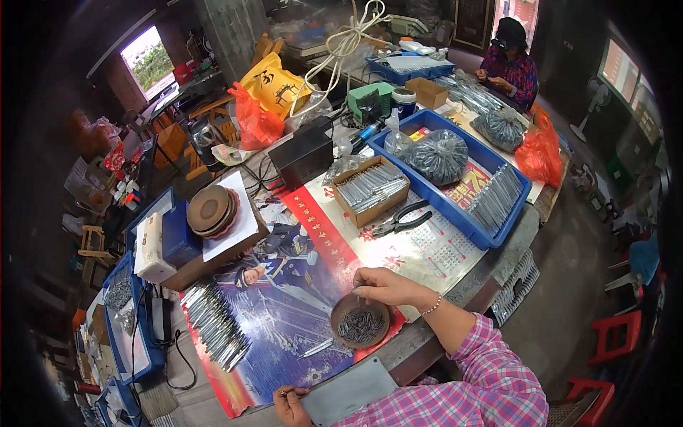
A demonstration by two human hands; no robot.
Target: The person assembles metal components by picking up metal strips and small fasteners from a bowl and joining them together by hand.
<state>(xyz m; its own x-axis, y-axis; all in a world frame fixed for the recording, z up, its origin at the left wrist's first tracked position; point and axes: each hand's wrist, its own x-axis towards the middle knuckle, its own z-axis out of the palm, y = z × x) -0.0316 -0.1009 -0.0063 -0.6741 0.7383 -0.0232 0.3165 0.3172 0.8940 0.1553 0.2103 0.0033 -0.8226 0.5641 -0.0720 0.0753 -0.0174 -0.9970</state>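
My right hand [388,287] is over the rim of a round brown bowl [340,343], its fingertips pinched together; what they hold, if anything, is too small to make out. Small dark metal pieces [361,325] lie heaped inside the bowl. Low at the table's front edge, my left hand [290,408] is closed with its fingers curled, beside a flat grey plate [352,393]; its contents are hidden. A single slim silver pen-like rod [315,349] lies left of the bowl. Further left, a row of similar silver rods [217,324] is stacked on the poster-covered tabletop.
Pliers [403,219] lie beside a cardboard box of silver rods [371,186]. A blue tray [498,238] holds bagged dark parts and more rods. At left, brown round discs [210,211] sit on a box. Another person [509,64] sits at the far right.
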